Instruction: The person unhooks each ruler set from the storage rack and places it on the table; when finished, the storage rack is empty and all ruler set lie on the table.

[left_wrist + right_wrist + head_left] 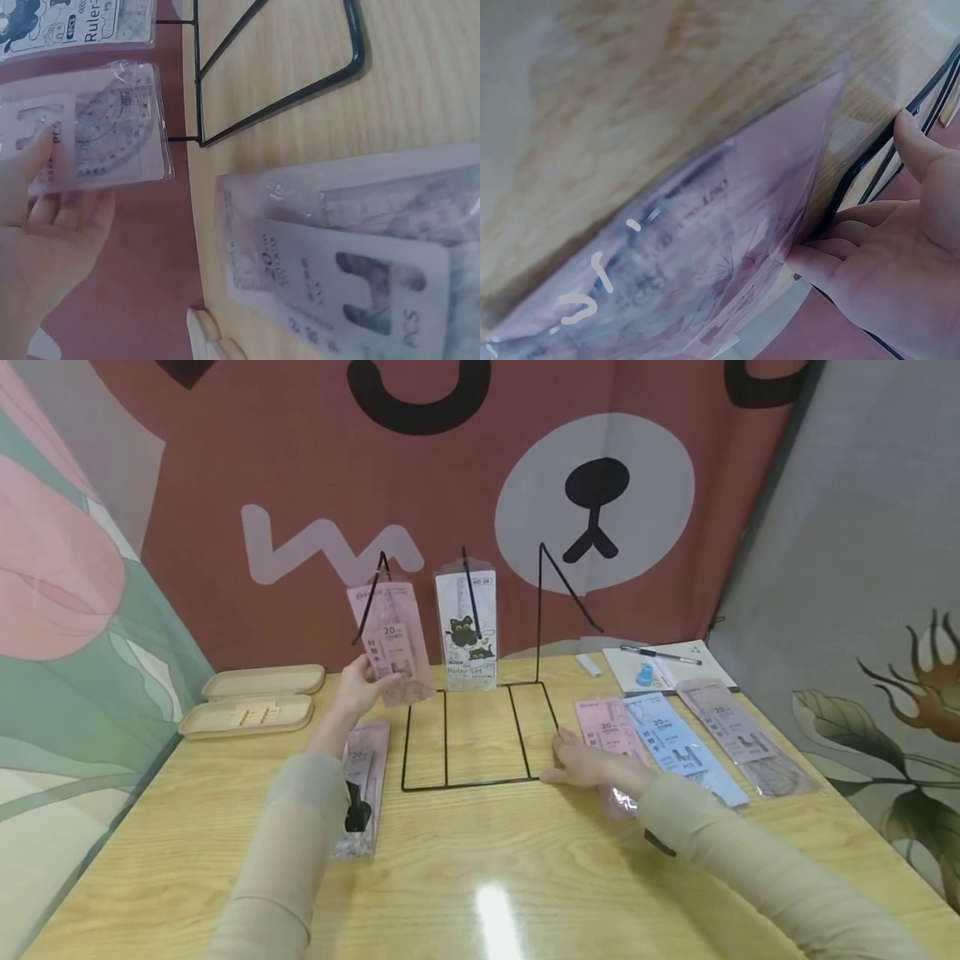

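At the far left of the table (187,852) we find the case (262,682), open, with small pale sticks in its near half. Beside the rack lies the left packet (365,760), where we read "20 cm" and "PCS".

Our left hand (356,692) pinches the held packet (393,627) between thumb and fingers at its lower part. This pink pack is upright at the left arm of the rack (355,41), whose wire crosses its front; we read "20" and "PCS", with a vertical line of Chinese characters.

At the middle arm stands the white packet (452,602), printed "Ruler set" with black cats; its top code is too small to read surely.

Our right hand (581,762) grips the rack's near right corner, thumb and bent fingers against the wire.

Further right lie the pink packet (603,718), marked "20", the blue packet (671,743), marked "20" and "PCS", and the mauve packet (738,735), marked "20". Behind them, the pad (686,672) bears a pen (660,655).
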A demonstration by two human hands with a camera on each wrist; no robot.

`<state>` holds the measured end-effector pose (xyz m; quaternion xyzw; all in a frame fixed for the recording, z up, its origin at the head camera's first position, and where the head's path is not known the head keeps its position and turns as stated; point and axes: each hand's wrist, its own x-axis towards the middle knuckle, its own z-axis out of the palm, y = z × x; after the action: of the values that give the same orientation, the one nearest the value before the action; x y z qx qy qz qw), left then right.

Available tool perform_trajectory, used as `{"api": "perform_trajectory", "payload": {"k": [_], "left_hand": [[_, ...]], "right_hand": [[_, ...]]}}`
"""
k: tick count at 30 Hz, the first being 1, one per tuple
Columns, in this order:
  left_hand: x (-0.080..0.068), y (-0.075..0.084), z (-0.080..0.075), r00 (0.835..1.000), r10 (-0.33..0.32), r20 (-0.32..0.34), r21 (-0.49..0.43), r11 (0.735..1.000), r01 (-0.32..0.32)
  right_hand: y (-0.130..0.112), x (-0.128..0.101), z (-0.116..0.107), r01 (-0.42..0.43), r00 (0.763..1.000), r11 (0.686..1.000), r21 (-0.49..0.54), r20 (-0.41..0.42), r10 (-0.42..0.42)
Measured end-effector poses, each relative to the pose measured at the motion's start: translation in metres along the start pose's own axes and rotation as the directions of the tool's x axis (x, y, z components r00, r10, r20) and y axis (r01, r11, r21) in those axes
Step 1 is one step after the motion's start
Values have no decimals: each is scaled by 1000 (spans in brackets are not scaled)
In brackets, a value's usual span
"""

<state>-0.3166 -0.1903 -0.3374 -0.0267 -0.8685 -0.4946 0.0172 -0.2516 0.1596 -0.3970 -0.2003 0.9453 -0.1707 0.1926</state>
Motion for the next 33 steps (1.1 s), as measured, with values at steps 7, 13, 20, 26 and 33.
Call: {"api": "perform_trajectory", "payload": {"k": [7, 13, 20, 26, 33], "left_hand": [[-12, -11, 5, 996, 91, 19, -16, 996, -90], [-36, -17, -1, 984, 161, 80, -21, 987, -160], [-78, -28, -12, 951, 276, 141, -54, 961, -271], [-114, -28, -24, 907, 383, 177, -85, 924, -374], [-145, -35, -65, 931, 337, 143, -48, 941, -334]], "right_hand": [[2, -1, 2, -3, 1000, 1000, 3, 7, 3], [2, -2, 2, 5, 1000, 1000, 9, -4, -5], [2, -2, 1, 14, 1000, 1000, 4, -3, -14], [2, -1, -1, 11, 1000, 1000, 3, -2, -11], [2, 0, -1, 8, 1000, 1000, 1, 3, -8]]}}
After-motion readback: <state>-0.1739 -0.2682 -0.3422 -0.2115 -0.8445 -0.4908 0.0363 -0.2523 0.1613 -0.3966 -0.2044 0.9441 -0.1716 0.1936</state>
